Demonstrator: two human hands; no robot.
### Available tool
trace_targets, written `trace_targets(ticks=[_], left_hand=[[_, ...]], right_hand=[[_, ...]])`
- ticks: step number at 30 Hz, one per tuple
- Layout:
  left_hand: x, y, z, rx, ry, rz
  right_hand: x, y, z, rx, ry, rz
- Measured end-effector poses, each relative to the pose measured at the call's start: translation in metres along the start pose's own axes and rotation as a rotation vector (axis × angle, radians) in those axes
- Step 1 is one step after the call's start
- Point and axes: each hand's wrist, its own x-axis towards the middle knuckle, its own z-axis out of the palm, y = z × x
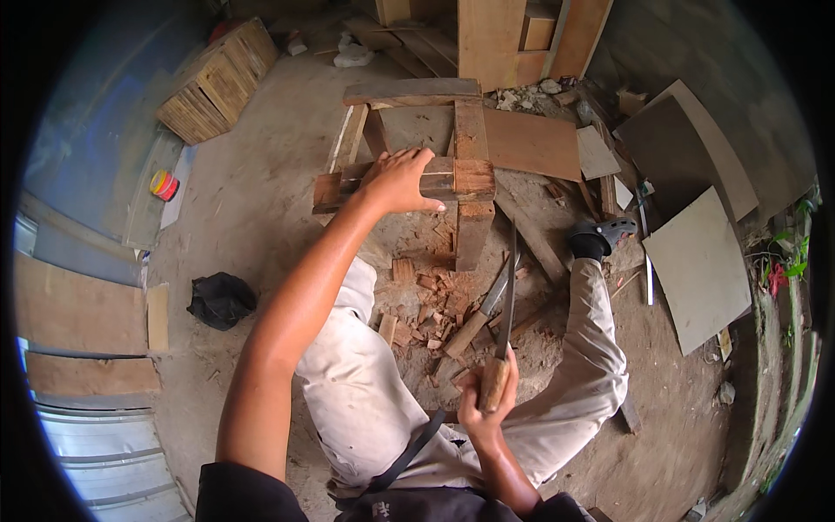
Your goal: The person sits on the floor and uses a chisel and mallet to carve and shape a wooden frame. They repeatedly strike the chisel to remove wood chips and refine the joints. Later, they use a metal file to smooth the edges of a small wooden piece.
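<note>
Dark sleeve (248, 496) closest; left hand (402, 181) splayed on wooden frame (472, 139), ahead-left of right hand (489, 396) gripping long-bladed tool (506, 313), aimed forward.

Unreadable white mark (381, 510) on dark clothing (452, 506)

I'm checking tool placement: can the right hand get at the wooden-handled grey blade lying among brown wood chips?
Probably not while full: the right hand grips the brown wooden handle of a long, thin metal tool, which crosses the wooden-handled grey blade in view. Otherwise the way looks free.
</note>
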Motion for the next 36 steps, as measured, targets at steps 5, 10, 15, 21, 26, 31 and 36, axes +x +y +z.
trace_targets(ticks=[5,10,15,21,26,31,36], left_hand=[[0.009,0.009,-0.009,-0.016,-0.146,-0.108],[0.010,0.007,-0.005,-0.069,-0.112,-0.069],[0.005,0.006,0.001,-0.032,0.007,-0.035],[0.004,0.010,-0.005,-0.037,0.049,-0.018],[0.003,0.009,-0.005,-0.051,0.029,-0.039],[0.006,0.009,-0.004,-0.005,-0.018,-0.043],[0.005,-0.005,-0.008,-0.250,-0.025,0.019]], right_hand=[[0.052,0.005,0.042,0.085,0.050,0.260],[0.095,0.005,0.057,-0.002,-0.008,0.063],[0.102,0.003,0.065,-0.071,-0.041,0.087],[0.141,0.019,0.085,-0.117,-0.030,0.003],[0.144,0.015,0.087,-0.091,-0.071,0.179],[0.088,0.006,0.059,-0.157,-0.076,0.001],[0.067,0.018,0.040,-0.093,-0.090,0.090]])
